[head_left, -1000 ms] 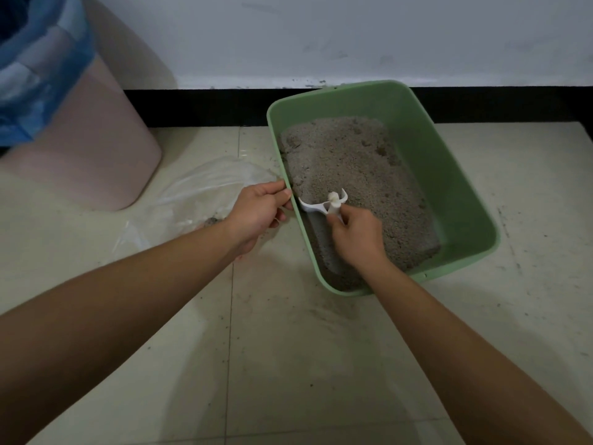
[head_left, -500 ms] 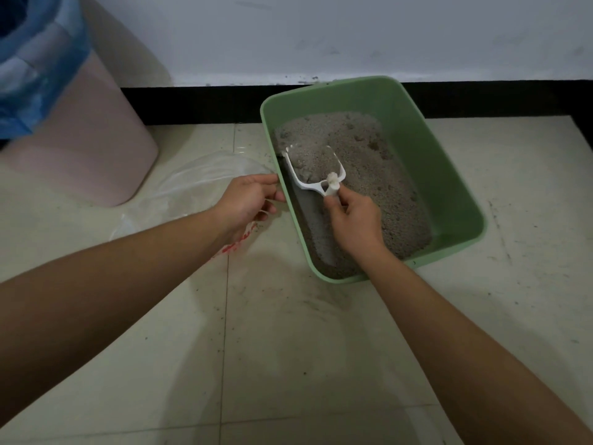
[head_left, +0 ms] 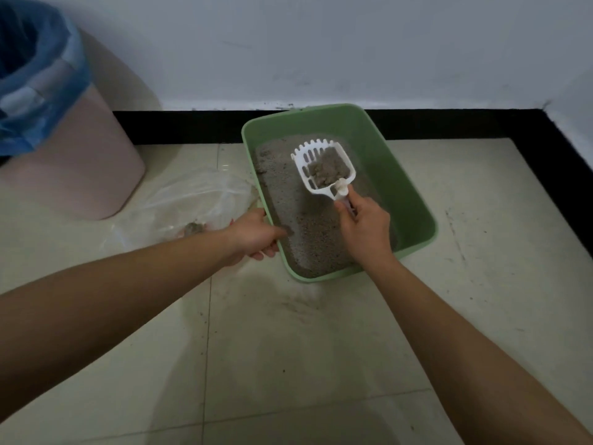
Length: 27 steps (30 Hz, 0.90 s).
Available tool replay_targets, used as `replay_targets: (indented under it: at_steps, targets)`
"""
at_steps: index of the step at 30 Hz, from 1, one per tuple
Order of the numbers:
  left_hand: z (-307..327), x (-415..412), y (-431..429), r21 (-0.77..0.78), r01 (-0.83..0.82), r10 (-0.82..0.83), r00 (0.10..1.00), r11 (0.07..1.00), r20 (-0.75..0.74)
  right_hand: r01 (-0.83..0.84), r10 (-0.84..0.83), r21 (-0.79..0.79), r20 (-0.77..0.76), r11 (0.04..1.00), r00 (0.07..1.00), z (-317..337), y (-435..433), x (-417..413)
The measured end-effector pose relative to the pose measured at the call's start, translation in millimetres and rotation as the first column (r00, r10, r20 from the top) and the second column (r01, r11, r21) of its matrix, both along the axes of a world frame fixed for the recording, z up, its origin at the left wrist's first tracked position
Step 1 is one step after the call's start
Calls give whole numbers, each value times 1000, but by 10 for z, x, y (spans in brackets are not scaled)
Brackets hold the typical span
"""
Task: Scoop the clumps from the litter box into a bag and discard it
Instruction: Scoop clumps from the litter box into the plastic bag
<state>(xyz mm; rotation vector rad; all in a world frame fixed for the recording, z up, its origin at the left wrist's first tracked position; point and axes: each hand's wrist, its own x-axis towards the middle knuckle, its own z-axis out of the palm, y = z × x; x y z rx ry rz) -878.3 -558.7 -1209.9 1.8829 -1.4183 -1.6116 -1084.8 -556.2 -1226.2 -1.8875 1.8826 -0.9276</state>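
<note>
Head view looks down on a tiled floor (head_left: 288, 364) that lies bare and wide toward 6 o'clock, with more free tile out at 3 o'clock. A black skirting strip (head_left: 179, 126) and a pale wall (head_left: 321, 53) close the far side at 12 o'clock and turn a corner at 2 o'clock. The green litter box (head_left: 414, 194) sits with its far corner against that strip.

A pink bin (head_left: 80, 168) with a blue liner (head_left: 41, 91) stands at 10 o'clock, well apart from the box. Between them a clear bag (head_left: 192, 200) lies flat on the floor, just beside the box's left wall, with a small grey clump (head_left: 194, 228) inside it.

Of the two hands, the left hand (head_left: 253, 236) is closed over the box's left rim at its near end, next to the bag. The right hand (head_left: 364, 226) is wrapped around the handle of a white slotted scoop (head_left: 321, 168), held above the grey litter (head_left: 305, 226) toward the far end of the box. Grey clumps (head_left: 327, 173) rest in the scoop's bowl.
</note>
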Motion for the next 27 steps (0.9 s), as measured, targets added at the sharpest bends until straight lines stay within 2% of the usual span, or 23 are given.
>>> replay_targets:
  at_steps: [5,8,12,19,21,22,24,25,27]
  targets:
    - [-18,-132,60,-31,-23,25,996,999,83,-46,47,34,-24,998,999,153,33,-62]
    - [-33,-122,36,-11,-64,64,996,998,67,-54,54,14,-32,998,998,204,17,-98]
    - [-21,-39,23,-3,-64,64,997,998,42,-93,96,78,-36,993,995,186,19,-119]
    - [-4,234,-23,-14,69,-68,995,998,70,-67,66,99,15,993,998,140,44,-165]
    - [-45,334,2,-115,133,-111,978,984,179,-69,68,108,13,992,998,137,40,-168]
    - [-75,399,26,-199,201,-134,942,959,309,-66,65,105,16,992,998,136,39,-170]
    - [-140,547,97,-317,378,-131,796,870,592,-75,74,101,12,992,997,134,45,-160]
    - [-160,614,146,-306,441,-125,716,844,687,-82,81,102,10,991,997,135,49,-153]
    - [-202,734,223,-184,518,-176,569,836,803,-88,86,100,18,991,996,132,51,-135]
